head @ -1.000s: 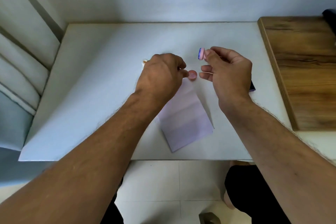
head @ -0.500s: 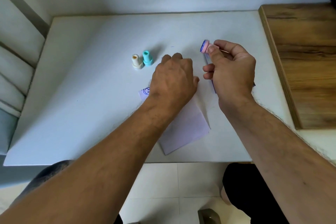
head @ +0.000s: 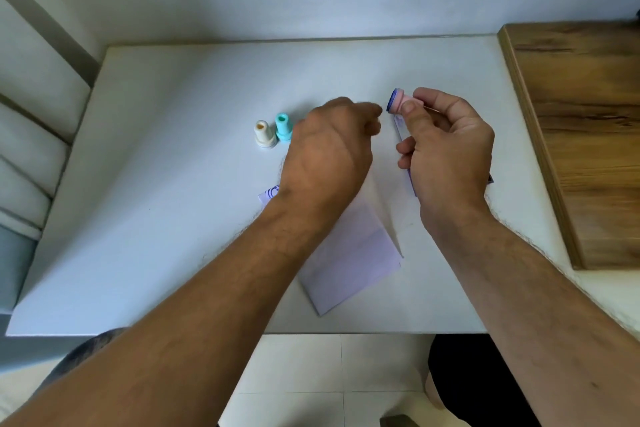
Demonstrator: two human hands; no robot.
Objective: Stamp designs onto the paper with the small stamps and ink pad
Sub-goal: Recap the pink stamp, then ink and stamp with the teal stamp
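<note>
My right hand [head: 446, 152] pinches a small pink stamp [head: 398, 103], its blue inked face turned to the left. My left hand [head: 329, 159] hovers over the top of a lavender folded paper [head: 353, 253]. Its blurred, curled fingers almost reach the stamp, and what they hold is hidden. A blue print [head: 272, 192] shows on the paper's upper left corner. A cream stamp [head: 265, 133] and a teal stamp [head: 284, 126] stand upright just left of my left hand. The ink pad [head: 403, 146] lies mostly hidden under my right hand.
Everything rests on a white table [head: 173, 184] pushed against a pale wall. A raised wooden board [head: 581, 132] borders the table on the right. Pale cushions [head: 31, 135] sit off the left edge. Tiled floor and my knees show below the front edge.
My left hand held a pink cap near the stamp, went down onto the paper, then rose up and right toward the stamp. The cap is out of sight. My right hand barely moved.
</note>
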